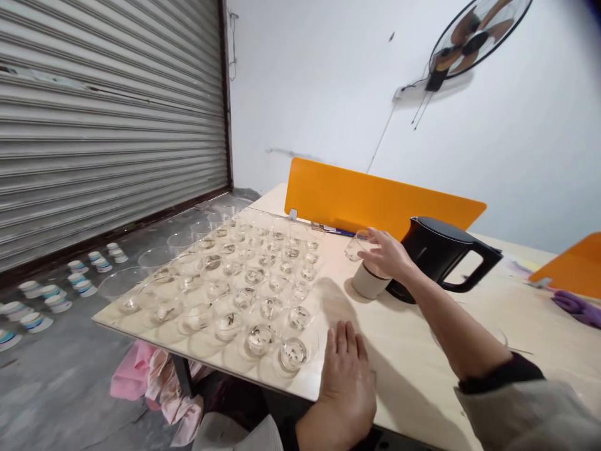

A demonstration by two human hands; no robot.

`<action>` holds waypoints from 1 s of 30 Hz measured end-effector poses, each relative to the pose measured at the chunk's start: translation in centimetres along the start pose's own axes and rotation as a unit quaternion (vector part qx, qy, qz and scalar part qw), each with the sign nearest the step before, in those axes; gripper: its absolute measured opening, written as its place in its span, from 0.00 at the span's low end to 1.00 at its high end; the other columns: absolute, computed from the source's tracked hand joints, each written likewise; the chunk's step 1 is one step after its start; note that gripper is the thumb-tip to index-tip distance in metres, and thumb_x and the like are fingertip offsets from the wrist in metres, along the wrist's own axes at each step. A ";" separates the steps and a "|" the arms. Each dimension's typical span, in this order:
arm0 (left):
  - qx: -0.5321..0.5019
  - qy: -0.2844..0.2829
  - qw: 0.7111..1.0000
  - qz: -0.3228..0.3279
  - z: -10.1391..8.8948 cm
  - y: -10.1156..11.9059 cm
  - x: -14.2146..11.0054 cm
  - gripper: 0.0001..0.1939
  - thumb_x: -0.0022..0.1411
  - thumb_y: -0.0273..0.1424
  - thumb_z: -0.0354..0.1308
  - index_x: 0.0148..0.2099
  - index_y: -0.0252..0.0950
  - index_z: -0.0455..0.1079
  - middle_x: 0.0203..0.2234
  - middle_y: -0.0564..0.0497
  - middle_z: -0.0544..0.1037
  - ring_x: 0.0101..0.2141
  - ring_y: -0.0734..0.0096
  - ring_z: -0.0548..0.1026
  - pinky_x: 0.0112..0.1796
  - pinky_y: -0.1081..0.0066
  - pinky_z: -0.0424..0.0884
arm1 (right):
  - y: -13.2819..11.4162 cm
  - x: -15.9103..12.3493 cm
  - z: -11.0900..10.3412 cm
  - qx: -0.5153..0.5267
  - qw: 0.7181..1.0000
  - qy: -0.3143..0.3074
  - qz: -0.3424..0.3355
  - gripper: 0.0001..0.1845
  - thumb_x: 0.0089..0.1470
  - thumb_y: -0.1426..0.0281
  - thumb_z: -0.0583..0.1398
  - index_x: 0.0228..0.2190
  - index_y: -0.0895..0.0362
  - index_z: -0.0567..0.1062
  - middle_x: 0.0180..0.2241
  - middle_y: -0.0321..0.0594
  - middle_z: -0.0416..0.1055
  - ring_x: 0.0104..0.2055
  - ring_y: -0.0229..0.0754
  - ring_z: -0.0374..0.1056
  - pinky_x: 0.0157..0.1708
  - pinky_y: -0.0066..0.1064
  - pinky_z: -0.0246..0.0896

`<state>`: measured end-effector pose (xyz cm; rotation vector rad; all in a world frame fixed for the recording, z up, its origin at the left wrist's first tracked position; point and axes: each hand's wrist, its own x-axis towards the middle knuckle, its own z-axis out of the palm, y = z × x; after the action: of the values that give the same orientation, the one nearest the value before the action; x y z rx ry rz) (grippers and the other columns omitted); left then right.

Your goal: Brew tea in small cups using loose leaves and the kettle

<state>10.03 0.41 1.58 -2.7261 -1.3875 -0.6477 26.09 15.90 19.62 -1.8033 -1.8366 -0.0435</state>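
Note:
My left hand point(348, 379) lies on the near edge of the table, fingers straight and together, holding nothing. Farther back, my right hand point(389, 254) reaches over a beige cup point(367, 283), its fingers closed at the rim of a clear plastic cup point(353, 248). Small dark bits show in that clear cup, which looks tilted. Directly right of my right hand stands a black electric kettle point(434, 254). Rows of clear cups spread over the left half of the table; a near one point(293, 354) holds clear liquid and dark bits.
An orange divider point(375, 194) stands along the back of the table, with a second orange panel point(570, 266) and a purple cloth point(576, 308) at right. Several white paper cups point(59, 303) stand on the floor at left. Pink fabric point(136, 369) hangs below the table edge.

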 end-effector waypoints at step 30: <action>-0.200 -0.075 0.975 0.052 4.6 -0.1 1.0 0.32 0.72 0.40 0.54 0.69 0.25 0.62 0.70 0.23 0.53 0.70 0.26 0.51 0.60 0.21 0.56 | 3.0 14.6 13.2 -0.147 0.972 -0.168 0.076 0.31 0.56 0.66 0.70 0.59 0.55 0.72 0.61 0.52 0.69 0.56 0.53 0.71 0.54 0.43 0.70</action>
<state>12.09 2.20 -2.31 -3.1967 -1.2448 -0.8065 24.97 34.76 13.31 -2.2691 -1.9956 0.0544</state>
